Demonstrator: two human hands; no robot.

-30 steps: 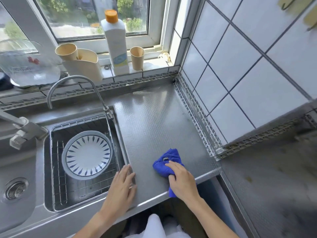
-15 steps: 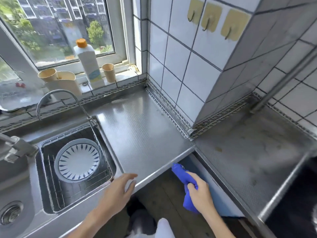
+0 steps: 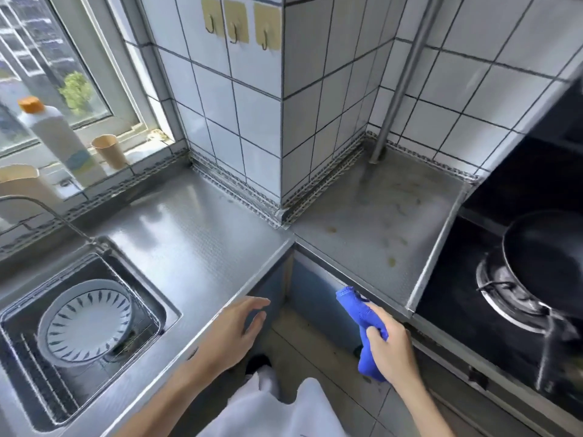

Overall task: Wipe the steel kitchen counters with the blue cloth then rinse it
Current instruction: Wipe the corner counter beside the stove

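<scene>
Cloth [image 3: 362,323] lifted off counter [image 3: 195,247] | bunched, bright blue | right hand [image 3: 389,348] grips

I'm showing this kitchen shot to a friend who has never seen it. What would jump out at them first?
Most likely the bright blue cloth, bunched in the right hand just below the front edge of the stained steel counter beside the stove. Next, the blue-patterned plate lying in the sink's wire rack at lower left. The black pan on the burner at far right also stands out.
</scene>
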